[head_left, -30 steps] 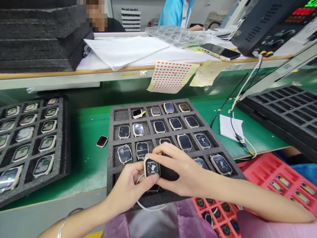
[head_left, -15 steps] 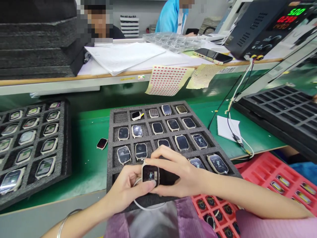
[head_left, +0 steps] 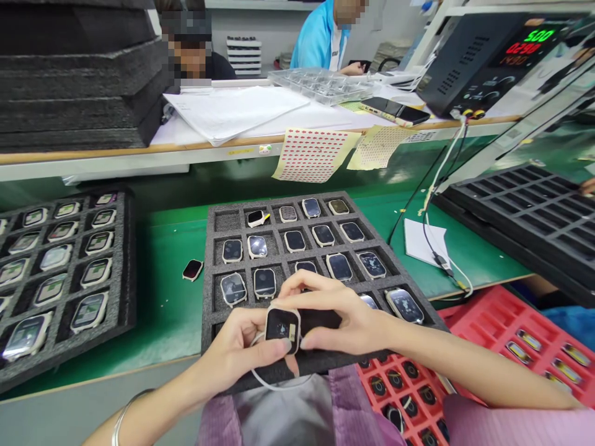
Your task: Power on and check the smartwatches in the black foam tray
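A smartwatch head (head_left: pixel 280 322) with a pale case and a lit dark screen is held low over the front of the black foam tray (head_left: pixel 209 260). My left hand (head_left: pixel 239 347) grips it from the left, the thumb lying on the screen's lower part. A small pale sticker shows near the right edge of the glass. My right hand (head_left: pixel 346 316) curves over the right side, with its fingertips at the upper edge and its thumb against the case. A white cable (head_left: pixel 274 386) loops below the watch; where it joins is hidden. Several similar watch heads sit in the tray's compartments.
Another foam tray of watches (head_left: pixel 126 260) stands on the left. One watch (head_left: pixel 192 269) lies loose on the green table. Red trays (head_left: pixel 493 316) are at the right, below black trays (head_left: pixel 534 204). A power supply (head_left: pixel 474 68) stands on the shelf; two people sit beyond.
My right thumb has drawn back from under the watch to its right edge. The view has shifted slightly. The power supply's red and orange digits have changed.
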A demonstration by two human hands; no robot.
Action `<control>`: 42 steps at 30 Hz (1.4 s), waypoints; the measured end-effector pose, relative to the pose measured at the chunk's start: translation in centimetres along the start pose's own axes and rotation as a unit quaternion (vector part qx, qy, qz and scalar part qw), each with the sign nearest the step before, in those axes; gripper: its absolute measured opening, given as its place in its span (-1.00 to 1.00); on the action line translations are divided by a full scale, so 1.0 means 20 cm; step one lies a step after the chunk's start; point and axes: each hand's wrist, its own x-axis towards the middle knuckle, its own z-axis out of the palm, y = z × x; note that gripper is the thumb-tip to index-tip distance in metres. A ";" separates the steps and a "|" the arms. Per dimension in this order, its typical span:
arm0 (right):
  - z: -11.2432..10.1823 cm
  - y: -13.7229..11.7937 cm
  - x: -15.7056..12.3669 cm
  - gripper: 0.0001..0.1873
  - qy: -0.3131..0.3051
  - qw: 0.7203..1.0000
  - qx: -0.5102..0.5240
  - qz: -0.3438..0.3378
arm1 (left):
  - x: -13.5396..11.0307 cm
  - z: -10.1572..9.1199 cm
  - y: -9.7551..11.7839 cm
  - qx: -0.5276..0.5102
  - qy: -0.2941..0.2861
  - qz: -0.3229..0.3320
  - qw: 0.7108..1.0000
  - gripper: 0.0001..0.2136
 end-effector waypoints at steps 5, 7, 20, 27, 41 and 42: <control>0.03 -0.01 0.02 -0.67 0.012 0.995 0.057 -0.079 | -0.03 -0.05 -0.04 -0.008 -0.113 -0.012 0.993 -0.76; 0.03 -0.01 0.03 -0.64 0.020 0.995 0.031 -0.097 | -0.03 -0.05 -0.05 -0.017 -0.100 -0.009 0.995 -0.77; 0.02 0.01 -0.02 -0.41 0.011 0.978 -0.197 -0.071 | -0.01 0.01 -0.02 0.027 0.021 0.017 0.999 -0.77; 0.04 -0.08 -0.02 -0.61 0.041 0.932 -0.360 -0.017 | 0.02 0.04 -0.06 0.109 0.079 0.030 0.990 -0.75; -0.09 -0.16 -0.16 -0.51 -0.083 0.908 -0.397 0.105 | -0.10 0.03 -0.05 0.063 0.163 0.053 0.983 -0.69; -0.07 -0.17 -0.12 -0.62 -0.088 0.909 -0.396 0.098 | -0.11 0.02 -0.06 0.064 0.168 0.058 0.982 -0.70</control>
